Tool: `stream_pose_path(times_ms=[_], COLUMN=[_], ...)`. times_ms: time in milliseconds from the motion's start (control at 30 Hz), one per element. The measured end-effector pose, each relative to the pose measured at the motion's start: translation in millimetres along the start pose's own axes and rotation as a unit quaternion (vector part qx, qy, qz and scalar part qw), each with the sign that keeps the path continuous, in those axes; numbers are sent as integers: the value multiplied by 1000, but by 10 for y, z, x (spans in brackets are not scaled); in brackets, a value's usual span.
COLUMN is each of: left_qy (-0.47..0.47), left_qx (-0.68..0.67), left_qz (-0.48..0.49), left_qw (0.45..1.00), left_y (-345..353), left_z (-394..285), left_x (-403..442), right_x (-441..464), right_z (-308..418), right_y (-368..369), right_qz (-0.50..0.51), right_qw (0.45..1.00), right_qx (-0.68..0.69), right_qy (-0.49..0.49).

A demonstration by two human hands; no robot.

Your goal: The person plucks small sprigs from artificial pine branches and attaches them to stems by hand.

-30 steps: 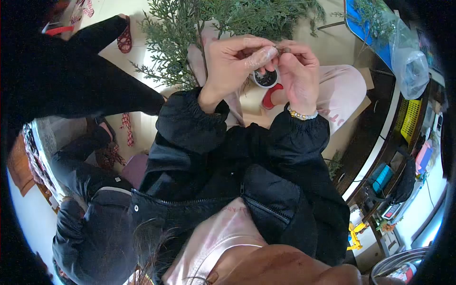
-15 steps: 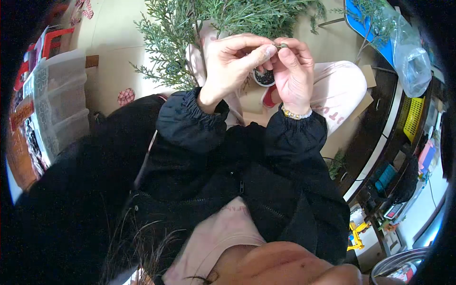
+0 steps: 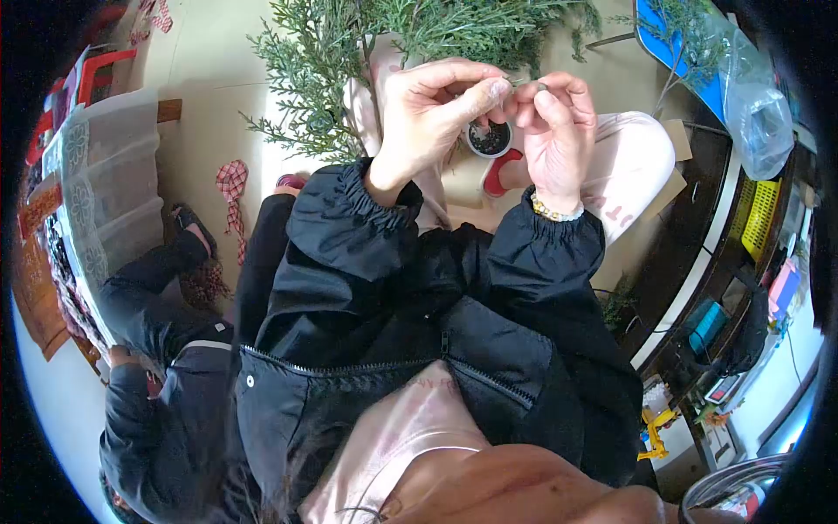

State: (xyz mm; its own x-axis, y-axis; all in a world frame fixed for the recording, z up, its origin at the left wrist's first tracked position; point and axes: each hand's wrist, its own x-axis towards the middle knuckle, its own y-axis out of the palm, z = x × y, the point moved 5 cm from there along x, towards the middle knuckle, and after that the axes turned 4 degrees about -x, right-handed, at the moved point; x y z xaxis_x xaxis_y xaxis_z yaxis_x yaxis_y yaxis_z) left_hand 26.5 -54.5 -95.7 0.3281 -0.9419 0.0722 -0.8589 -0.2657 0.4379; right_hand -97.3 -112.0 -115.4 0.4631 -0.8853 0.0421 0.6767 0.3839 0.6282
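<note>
My left hand (image 3: 432, 113) is closed in a pinch, thumb against fingertips. A thin greenish strand (image 3: 517, 82) shows at its fingertips; what the fingers cover is hidden. A short gap to the right, my right hand (image 3: 559, 131), with a beaded bracelet at the wrist, pinches a small grey-green piece (image 3: 541, 86), too small to name. Just below and between the hands is a white cup (image 3: 472, 147) holding dark granules with pale bits. Green cypress-like branches (image 3: 471, 35) spread over my lap and the floor beyond the hands.
Another person (image 3: 175, 384) in dark clothes is at the left, beside a lace-covered table (image 3: 118, 192). A checked cloth (image 3: 232, 188) lies on the floor. At right are a blue board (image 3: 676, 52), a clear plastic bag (image 3: 758, 122), a yellow basket (image 3: 761, 217) and dark drawers (image 3: 690, 201).
My right hand has moved slightly right, away from my left hand, widening the gap at the fingertips. More of the cup shows. The person at the left has come into view where a dark shape was.
</note>
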Motion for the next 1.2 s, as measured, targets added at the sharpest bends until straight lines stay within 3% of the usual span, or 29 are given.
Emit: stream_pose_path(times_ms=[267, 567, 1200], left_qy=[2, 24, 61], left_qx=[31, 39, 87], left_qz=[-6, -10, 19], left_qw=[1000, 999, 994], left_y=[-16, -36, -49], left_z=[-15, -34, -35], left_x=[-10, -17, -8], right_x=[-26, -87, -90], right_z=[-22, -178, -218], right_y=[38, 92, 101], right_qz=[-2, 14, 2], right_qw=[997, 996, 996], right_qx=[-62, 81, 93], right_qy=[-35, 21, 14])
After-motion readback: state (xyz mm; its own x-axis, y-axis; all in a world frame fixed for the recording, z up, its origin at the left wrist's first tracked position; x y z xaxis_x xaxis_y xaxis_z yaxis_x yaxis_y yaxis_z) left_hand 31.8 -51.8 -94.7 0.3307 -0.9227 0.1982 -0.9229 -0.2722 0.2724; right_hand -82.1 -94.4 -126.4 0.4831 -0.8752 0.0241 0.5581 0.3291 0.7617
